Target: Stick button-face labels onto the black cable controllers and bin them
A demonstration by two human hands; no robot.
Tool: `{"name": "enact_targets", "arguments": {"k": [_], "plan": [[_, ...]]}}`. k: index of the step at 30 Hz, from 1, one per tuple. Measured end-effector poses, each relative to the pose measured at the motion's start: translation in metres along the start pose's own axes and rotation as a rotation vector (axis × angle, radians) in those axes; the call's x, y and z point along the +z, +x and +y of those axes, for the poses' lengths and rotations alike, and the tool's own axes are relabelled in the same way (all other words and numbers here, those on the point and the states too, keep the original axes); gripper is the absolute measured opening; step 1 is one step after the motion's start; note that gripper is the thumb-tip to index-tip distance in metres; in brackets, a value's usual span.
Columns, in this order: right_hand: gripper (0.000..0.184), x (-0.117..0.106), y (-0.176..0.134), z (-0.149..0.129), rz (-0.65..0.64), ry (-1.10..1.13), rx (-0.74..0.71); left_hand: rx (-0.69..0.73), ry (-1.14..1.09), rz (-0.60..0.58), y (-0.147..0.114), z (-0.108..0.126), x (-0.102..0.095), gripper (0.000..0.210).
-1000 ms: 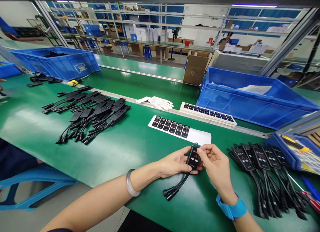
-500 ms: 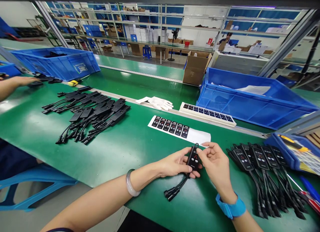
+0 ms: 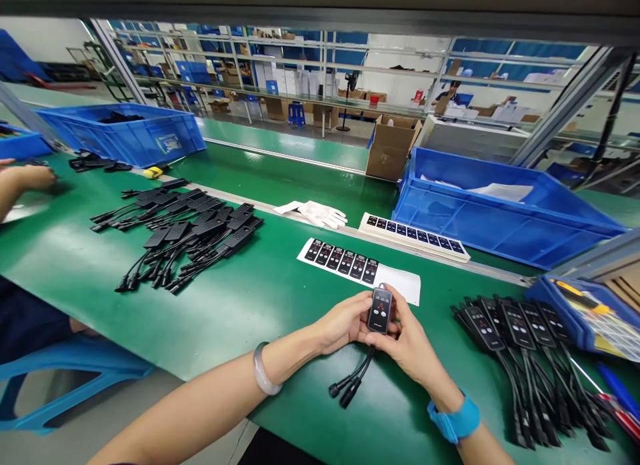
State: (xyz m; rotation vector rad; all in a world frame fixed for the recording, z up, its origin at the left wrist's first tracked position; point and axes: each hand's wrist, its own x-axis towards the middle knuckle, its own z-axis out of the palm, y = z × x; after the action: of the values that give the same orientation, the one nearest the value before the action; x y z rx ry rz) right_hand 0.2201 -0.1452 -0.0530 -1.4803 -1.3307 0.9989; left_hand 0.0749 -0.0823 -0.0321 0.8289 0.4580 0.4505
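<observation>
A small black controller box [image 3: 380,310] with a labelled face and two cable ends hanging below is held between both hands. My left hand [image 3: 345,321] grips it from the left side, fingers partly behind it. My right hand [image 3: 407,338] is closed on its right edge, thumb near the lower corner. Just beyond lies a white label sheet [image 3: 400,285] with several black labels on its left part. Labelled controllers [image 3: 520,325] are piled to the right. A heap of black controllers without visible labels [image 3: 200,218] lies to the left.
Behind the sheet are a stack of label sheets [image 3: 415,238] and a white glove [image 3: 323,214]. Blue bins stand at back right [image 3: 500,215] and back left [image 3: 130,135]. A small blue tray [image 3: 555,288] holds a yellow-handled tool. A co-worker's hand [image 3: 37,177] is at far left.
My right hand has shifted from the controller's top to its right side, and the controller is now more upright. The co-worker's hand has drawn back left. The view tilted slightly.
</observation>
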Motion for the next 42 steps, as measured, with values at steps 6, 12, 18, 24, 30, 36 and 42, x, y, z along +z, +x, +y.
{"name": "enact_targets", "arguments": {"k": [6, 12, 18, 24, 30, 36, 42], "plan": [[0.049, 0.001, 0.002, -0.001, 0.075, 0.008, -0.094, 0.068, 0.217, 0.069, 0.000, -0.010, 0.000, 0.039], [0.052, 0.009, -0.002, -0.002, 0.169, -0.245, -0.173, 0.138, 0.320, 0.133, 0.003, -0.016, -0.002, 0.046], [0.047, -0.011, -0.001, -0.015, 0.245, -0.678, -0.345, 0.226, 0.473, -0.017, 0.002, -0.002, -0.010, 0.056], [0.030, -0.087, -0.013, -0.025, 0.505, -1.263, -0.031, 0.482, 1.725, 0.360, 0.000, 0.028, -0.041, 0.040], [0.035, -0.123, -0.020, -0.019, 0.476, -1.456, 0.204, 0.268, 1.981, 0.454, 0.004, 0.023, -0.047, 0.038], [0.033, -0.075, 0.052, -0.010, 0.280, -0.944, -0.183, 0.270, 1.994, 0.452, 0.001, 0.018, -0.042, 0.034], [0.024, -0.021, 0.099, 0.001, 0.276, -0.757, -0.276, 0.292, 1.980, 0.466, -0.002, 0.019, -0.043, 0.031]]}}
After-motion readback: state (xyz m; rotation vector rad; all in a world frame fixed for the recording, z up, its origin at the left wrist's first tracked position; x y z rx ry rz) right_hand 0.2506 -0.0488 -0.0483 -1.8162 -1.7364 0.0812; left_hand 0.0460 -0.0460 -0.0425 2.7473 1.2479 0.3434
